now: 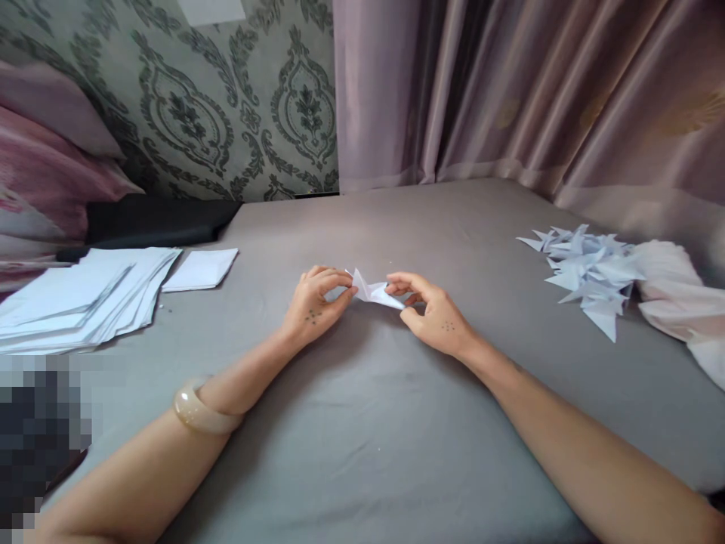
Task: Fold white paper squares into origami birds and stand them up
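A small white origami crane (pixel 377 293), with pointed folds standing up, is held between my two hands above the grey sheet. My left hand (pixel 320 302) pinches its left end between thumb and fingers. On the other side, my right hand (pixel 433 313) has its thumb and curled fingers on the right end. The tips of my right fingers are partly hidden behind the paper. A pale bangle (pixel 207 412) circles my left forearm.
Several folded white paper pieces (pixel 594 264) lie heaped at the right, beside a crumpled pale cloth (pixel 671 279). Stacked white sheets (pixel 84 295) and a smaller paper stack (pixel 201 270) lie at the left, near a black cloth (pixel 158 221). Curtains (pixel 481 91) and a patterned wall (pixel 226 98) bound the back.
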`<state>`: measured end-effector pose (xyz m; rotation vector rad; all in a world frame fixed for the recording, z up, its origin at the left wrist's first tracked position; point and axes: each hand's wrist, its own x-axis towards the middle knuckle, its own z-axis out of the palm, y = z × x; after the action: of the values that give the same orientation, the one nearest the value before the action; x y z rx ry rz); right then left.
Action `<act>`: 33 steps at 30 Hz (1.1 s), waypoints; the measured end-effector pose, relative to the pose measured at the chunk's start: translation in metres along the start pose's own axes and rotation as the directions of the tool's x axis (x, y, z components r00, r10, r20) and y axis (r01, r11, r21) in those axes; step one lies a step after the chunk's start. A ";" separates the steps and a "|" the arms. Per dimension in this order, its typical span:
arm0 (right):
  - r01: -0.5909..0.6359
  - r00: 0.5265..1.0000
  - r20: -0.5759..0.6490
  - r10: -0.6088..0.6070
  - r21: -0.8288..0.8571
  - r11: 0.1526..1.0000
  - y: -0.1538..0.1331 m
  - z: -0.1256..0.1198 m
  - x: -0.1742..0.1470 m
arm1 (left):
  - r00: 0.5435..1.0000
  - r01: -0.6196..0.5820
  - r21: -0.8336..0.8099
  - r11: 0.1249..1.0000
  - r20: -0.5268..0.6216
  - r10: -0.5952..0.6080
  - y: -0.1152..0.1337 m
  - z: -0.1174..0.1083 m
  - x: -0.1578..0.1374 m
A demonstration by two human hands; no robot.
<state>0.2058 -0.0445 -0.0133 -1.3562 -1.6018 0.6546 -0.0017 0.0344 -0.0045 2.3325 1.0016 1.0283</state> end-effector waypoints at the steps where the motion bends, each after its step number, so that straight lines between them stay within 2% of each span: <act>1: 0.021 0.999 -0.040 -0.020 0.024 0.999 -0.001 -0.001 0.001 | 0.992 0.119 -0.121 0.985 -0.024 -0.123 0.003 -0.001 0.000; 2: 0.037 0.996 -0.085 -0.033 0.042 0.998 -0.003 -0.002 0.001 | 0.968 0.237 -0.258 0.937 -0.022 -0.251 0.006 -0.002 0.000; 4: 0.062 0.983 -0.175 -0.050 0.061 0.996 -0.008 -0.003 0.002 | 0.891 0.415 -0.508 0.755 0.060 -0.450 0.013 -0.004 -0.001; 6: 0.089 0.968 -0.240 -0.074 0.052 0.995 -0.014 -0.003 0.001 | 0.833 0.491 -0.639 0.592 0.144 -0.534 0.019 -0.005 -0.002; 7: 0.099 0.962 -0.258 -0.086 0.040 0.994 -0.017 -0.002 0.001 | 0.815 0.507 -0.663 0.551 0.161 -0.556 0.021 -0.006 -0.003; 14: 0.143 0.962 -0.233 -0.145 -0.026 0.989 -0.031 0.011 -0.006 | 0.764 0.591 -0.590 0.549 0.194 -0.615 0.033 -0.012 -0.014; 17: 0.109 0.974 -0.205 -0.101 0.028 0.994 -0.032 0.018 -0.008 | 0.741 0.615 -0.572 0.542 0.184 -0.646 0.037 -0.016 -0.025; 19: 0.072 0.983 -0.176 -0.058 0.074 0.995 -0.032 0.023 -0.009 | 0.721 0.617 -0.607 0.501 0.180 -0.669 0.039 -0.018 -0.032; 21: 0.039 0.987 -0.159 -0.022 0.099 0.994 -0.032 0.028 -0.010 | 0.722 0.584 -0.676 0.449 0.181 -0.668 0.042 -0.019 -0.039; 24: 0.014 0.987 -0.160 0.003 0.109 0.994 -0.032 0.031 -0.009 | 0.759 0.513 -0.755 0.409 0.176 -0.627 0.045 -0.019 -0.045; 29: 0.001 0.983 -0.180 0.022 0.127 0.992 -0.029 0.030 -0.008 | 0.812 0.461 -0.792 0.399 0.196 -0.549 0.048 -0.018 -0.048; 33: -0.065 0.983 -0.153 0.096 0.198 0.978 -0.027 0.033 -0.008 | 0.821 0.452 -0.776 0.439 0.169 -0.546 0.044 -0.013 -0.049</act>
<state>0.1639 -0.0540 -0.0076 -1.3018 -1.3249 0.7098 -0.0149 -0.0300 0.0074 1.1317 0.9136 1.0428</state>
